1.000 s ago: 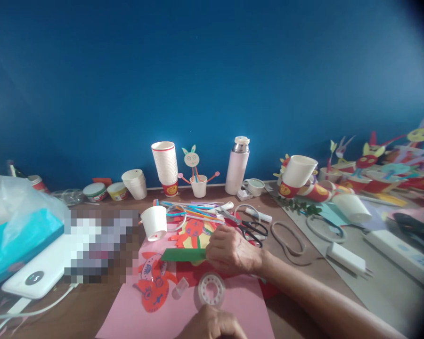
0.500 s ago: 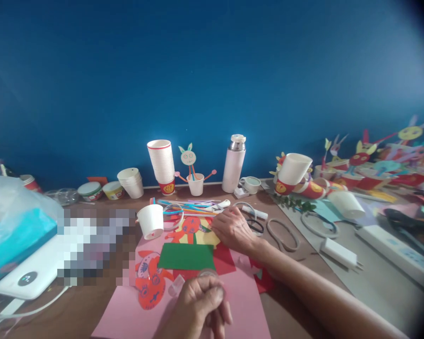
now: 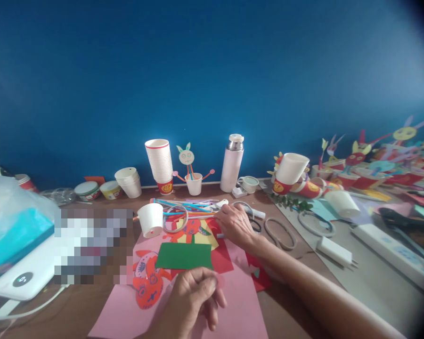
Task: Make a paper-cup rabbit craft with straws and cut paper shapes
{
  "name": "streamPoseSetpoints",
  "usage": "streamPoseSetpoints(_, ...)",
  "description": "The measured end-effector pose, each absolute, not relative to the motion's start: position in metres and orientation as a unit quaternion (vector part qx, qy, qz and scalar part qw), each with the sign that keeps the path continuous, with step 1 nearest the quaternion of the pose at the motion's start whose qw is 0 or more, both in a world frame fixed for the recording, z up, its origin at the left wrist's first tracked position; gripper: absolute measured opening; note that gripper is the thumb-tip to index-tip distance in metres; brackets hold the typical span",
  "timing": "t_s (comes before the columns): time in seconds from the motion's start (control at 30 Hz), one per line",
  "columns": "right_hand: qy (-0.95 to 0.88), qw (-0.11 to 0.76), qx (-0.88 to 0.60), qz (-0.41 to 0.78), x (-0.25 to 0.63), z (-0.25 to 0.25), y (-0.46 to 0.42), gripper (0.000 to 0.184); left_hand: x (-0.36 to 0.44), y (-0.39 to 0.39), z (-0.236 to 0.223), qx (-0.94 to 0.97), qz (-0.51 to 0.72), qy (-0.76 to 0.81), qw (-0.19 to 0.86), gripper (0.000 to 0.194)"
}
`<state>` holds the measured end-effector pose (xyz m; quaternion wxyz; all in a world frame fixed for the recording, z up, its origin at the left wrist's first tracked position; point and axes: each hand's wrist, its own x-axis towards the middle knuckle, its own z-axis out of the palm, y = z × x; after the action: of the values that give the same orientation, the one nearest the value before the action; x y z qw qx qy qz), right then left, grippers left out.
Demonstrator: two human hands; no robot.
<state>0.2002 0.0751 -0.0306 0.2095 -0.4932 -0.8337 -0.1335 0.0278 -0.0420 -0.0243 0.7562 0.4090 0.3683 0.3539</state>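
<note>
Green rectangular paper piece [image 3: 183, 255], lower centre of frame, above pink paper sheet [image 3: 120, 320]. Long axis runs left-right, short ends facing sides. Likely light, bendy, easily creased; best taken by short edges. Left hand [image 3: 198, 294] loosely curled just below; right hand [image 3: 236, 225] bent low near coloured thin sticks [image 3: 183, 205]; whether either grips anything, cannot tell.

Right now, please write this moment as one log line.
left hand: over pink paper, grip unclear | right hand: near sticks, grip unclear | green paper: just beyond left hand | flask: upright
</note>
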Motion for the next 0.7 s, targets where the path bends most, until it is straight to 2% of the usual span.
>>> streamPoseSetpoints(0.1,-0.833,0.224,-0.489,-0.128,0.201,-0.029,0.076,0.019,0.03,-0.045,-0.019,0.442,0.326,0.39,0.739,0.022)
streamPoseSetpoints(0.2,-0.827,0.281,-0.484,-0.06,0.2,-0.027,0.074,0.013,0.032,-0.046,-0.017,0.45,0.305,0.412,0.731,0.024)
streamPoseSetpoints(0.27,-0.806,0.35,-0.475,0.052,0.198,-0.025,0.074,0.023,0.032,-0.046,-0.017,0.449,0.29,0.415,0.736,0.027)
streamPoseSetpoints(0.33,-0.754,0.426,-0.448,0.222,0.197,-0.023,0.075,0.031,0.031,-0.046,-0.019,0.448,0.287,0.415,0.737,0.029)
streamPoseSetpoints(0.43,-0.61,0.522,-0.381,0.459,0.196,-0.018,0.078,0.031,0.031,-0.046,-0.02,0.454,0.291,0.417,0.732,0.028)
streamPoseSetpoints(0.5,-0.527,0.558,-0.338,0.545,0.198,-0.015,0.081,0.031,0.03,-0.047,-0.02,0.461,0.29,0.415,0.729,0.027)
streamPoseSetpoints(0.6,-0.482,0.569,-0.305,0.592,0.203,-0.012,0.084,0.027,0.03,-0.048,-0.02,0.472,0.289,0.41,0.725,0.025)
streamPoseSetpoints(0.7,-0.501,0.543,-0.333,0.585,0.206,-0.013,0.085,0.021,0.03,-0.049,-0.022,0.481,0.282,0.404,0.725,0.024)
